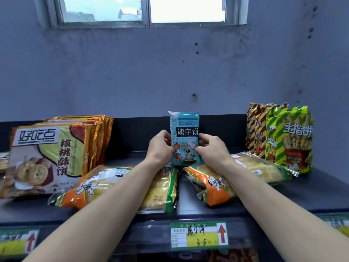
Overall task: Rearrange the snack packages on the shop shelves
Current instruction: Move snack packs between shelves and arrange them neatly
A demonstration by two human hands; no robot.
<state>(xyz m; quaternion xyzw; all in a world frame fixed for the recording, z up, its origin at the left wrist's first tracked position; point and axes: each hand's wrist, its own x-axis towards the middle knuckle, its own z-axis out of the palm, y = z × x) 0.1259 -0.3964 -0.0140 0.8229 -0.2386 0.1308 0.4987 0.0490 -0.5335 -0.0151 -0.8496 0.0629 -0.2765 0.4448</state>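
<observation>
Holding blue biscuit packet upright at shelf, left hand and right hand grip pinching its side edges

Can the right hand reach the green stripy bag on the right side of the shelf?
Probably yes. The green stripy bag stands at the front of its row, and only a flat pack lies between. But the right hand grips the blue packet, so it must let go first.

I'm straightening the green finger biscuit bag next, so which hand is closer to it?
The right hand: its grip is on the right edge of the bear biscuit pack, left of the green finger biscuit bag. The left hand holds the pack's left edge, farther off.
</observation>
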